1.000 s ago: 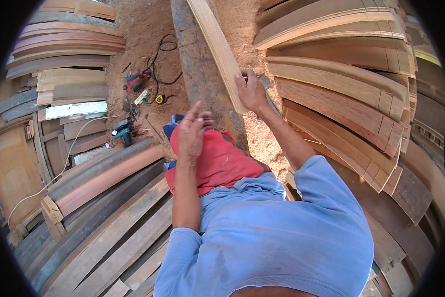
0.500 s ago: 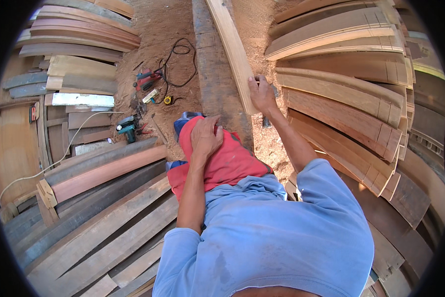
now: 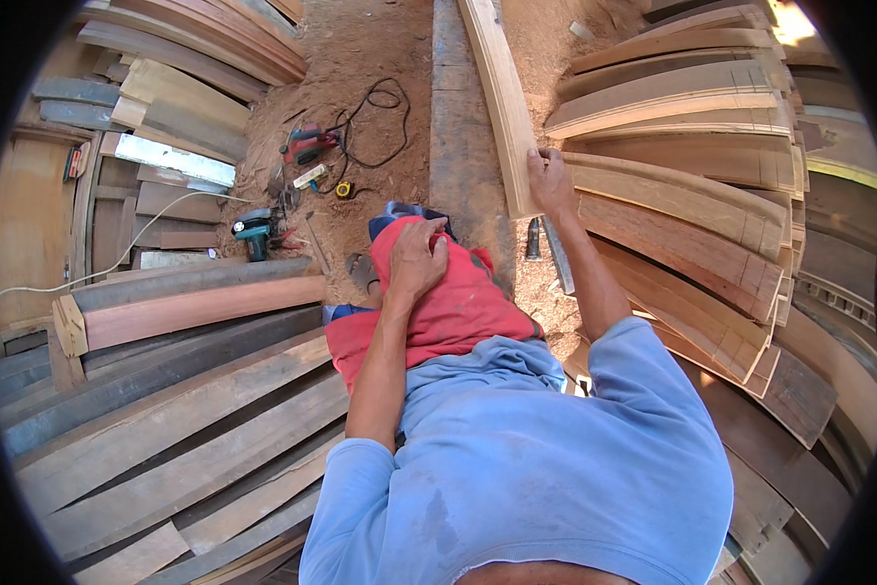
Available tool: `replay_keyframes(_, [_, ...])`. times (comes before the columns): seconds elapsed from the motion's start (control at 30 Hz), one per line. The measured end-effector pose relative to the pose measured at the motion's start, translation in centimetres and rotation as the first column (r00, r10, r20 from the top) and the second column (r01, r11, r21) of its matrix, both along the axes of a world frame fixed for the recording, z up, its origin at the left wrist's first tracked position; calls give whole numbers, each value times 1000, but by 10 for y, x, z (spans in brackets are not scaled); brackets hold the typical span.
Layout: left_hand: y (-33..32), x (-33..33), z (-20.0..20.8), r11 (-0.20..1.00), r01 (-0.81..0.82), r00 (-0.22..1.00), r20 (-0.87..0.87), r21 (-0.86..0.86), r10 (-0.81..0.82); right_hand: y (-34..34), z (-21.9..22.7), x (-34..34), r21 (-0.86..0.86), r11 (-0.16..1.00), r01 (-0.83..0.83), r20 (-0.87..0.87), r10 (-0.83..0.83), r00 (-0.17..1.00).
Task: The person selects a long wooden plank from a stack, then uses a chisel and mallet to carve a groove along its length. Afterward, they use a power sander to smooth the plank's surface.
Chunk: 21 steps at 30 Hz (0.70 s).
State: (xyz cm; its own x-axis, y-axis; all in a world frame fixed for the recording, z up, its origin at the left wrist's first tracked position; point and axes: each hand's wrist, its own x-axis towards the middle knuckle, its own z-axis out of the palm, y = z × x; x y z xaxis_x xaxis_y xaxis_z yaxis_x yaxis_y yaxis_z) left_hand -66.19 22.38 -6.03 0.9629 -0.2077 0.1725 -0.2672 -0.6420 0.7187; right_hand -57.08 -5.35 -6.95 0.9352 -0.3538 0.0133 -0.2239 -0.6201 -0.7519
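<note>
My right hand (image 3: 551,183) grips the near right edge of a long pale wooden board (image 3: 505,107), thumb on top and fingers down its side. The board lies lengthwise on a worn, dark wooden beam (image 3: 452,117) and runs away from me. My left hand (image 3: 417,258) rests on the red cloth (image 3: 428,310) over my knee, holding nothing, its fingers loosely bent. Just past the board's near end, a dark-handled tool (image 3: 533,240) stands in the sawdust next to a long grey metal bar (image 3: 558,255), partly behind my right forearm.
On the ground to the left lie a red power tool (image 3: 310,144) with a black cord (image 3: 391,97), a yellow tape measure (image 3: 344,189) and a teal power tool (image 3: 253,234). Stacked boards (image 3: 682,185) line the right side; more planks (image 3: 204,304) fill the left.
The view has swung, so the ground and tools sit farther right in the picture. The grey bar by my right forearm shows more. Both hands keep their places on board and knee.
</note>
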Motion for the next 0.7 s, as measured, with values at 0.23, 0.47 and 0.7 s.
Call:
replay_keyframes(0.23, [18, -11, -10, 993, -30, 998, 51, -116, 36, 0, -7, 4, -28, 999, -21, 93, 23, 995])
replay_keyframes(0.47, [14, -22, -7, 985, -62, 994, 79, -162, 75, -1, 5, 1, -50, 990, -132, -5, 132, 991])
replay_keyframes(0.7, [27, -28, -9, 987, -89, 991, 89, -137, 102, -3, 3, 23, 99, 850, -517, -13, 521, 854])
